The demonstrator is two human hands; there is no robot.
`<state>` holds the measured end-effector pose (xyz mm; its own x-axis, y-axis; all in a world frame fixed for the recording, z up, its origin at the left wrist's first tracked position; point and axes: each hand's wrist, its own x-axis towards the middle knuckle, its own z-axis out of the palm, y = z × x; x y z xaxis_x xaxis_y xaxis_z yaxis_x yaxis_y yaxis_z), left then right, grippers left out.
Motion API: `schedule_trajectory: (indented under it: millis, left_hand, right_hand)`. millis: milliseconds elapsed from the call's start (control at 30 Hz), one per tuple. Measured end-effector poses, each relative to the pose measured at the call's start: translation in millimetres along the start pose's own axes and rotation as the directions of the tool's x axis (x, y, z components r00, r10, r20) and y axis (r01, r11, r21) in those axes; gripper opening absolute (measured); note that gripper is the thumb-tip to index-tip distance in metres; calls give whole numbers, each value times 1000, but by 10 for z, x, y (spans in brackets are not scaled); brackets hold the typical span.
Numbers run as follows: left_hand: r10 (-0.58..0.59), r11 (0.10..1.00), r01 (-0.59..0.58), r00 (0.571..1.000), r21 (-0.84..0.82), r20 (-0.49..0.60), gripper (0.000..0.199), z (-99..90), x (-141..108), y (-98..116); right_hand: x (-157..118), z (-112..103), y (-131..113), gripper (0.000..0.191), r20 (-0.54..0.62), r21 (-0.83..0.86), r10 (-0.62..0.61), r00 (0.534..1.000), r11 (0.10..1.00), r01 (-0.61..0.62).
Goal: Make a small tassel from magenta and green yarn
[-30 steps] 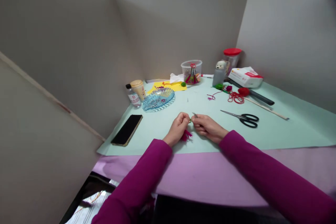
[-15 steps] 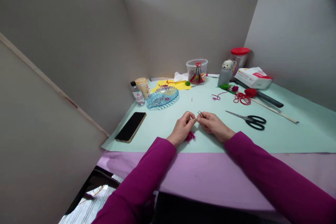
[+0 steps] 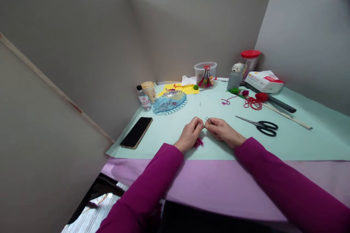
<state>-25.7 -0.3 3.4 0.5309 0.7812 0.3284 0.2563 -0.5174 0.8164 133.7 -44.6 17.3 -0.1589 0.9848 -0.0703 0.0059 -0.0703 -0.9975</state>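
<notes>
- Okay, left hand (image 3: 189, 135) is curled nearly shut, fingertips pinched on something too small to make out, and it sits just beside the right hand (image 3: 222, 132).
- Right hand is also mostly closed, thumb and fingers pinching a small pointed metal tool (image 3: 208, 119), probably tweezers; only the thin tips show.
- Magenta yarn tassel (image 3: 198, 143) sits right under the left hand; can't tell if it's held.
- Both hands hover over a mint-green paper sheet (image 3: 314, 145) laid on the worktop, with a lilac cover (image 3: 218, 189) along the near edge.
- Right of the hands: black-handled scissors (image 3: 269, 128), then red yarn (image 3: 253, 103) and a wooden stick (image 3: 287, 116).
- Left: black phone (image 3: 136, 133), face down or dark, and a blue glass dish (image 3: 169, 102) holding something glittery.
- Far edge: clear plastic tub (image 3: 205, 74) with a tasselled ornament inside, yellow paper (image 3: 177, 89), green pompom (image 3: 195, 87), red-lidded jar (image 3: 250, 60), white packet (image 3: 264, 82).
- Magenta sleeves (image 3: 281, 182) cover both forearms.
</notes>
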Motion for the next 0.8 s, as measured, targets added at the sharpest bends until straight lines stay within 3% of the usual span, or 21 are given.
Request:
schedule_trajectory:
  millis: [133,367,500,633,800]
  left_hand:
    - [-30,996,33,999,-81,38,19,-13,6,26]
    - [-177,917,206,978,-342,114,28,-25,30,8]
    - [-205,882,219,976,-417,78,32,-20,32,-11]
    - [-198,912,200,979,-359,43,38,-9,26,-9]
    - [-158,961,149,987,-232,-18,25,0,33,-22]
  right_hand:
    - [-2,-3,0,28,14,19,17,1000,1000,-17]
    - [19,-11,30,25,49,84,33,998,996,-37]
    - [21,-14,39,25,29,94,31,999,995,-33]
    - [24,-4,39,26,14,98,25,1000,995,-26]
    - [33,-14,38,25,-35,107,21,999,994,-17]
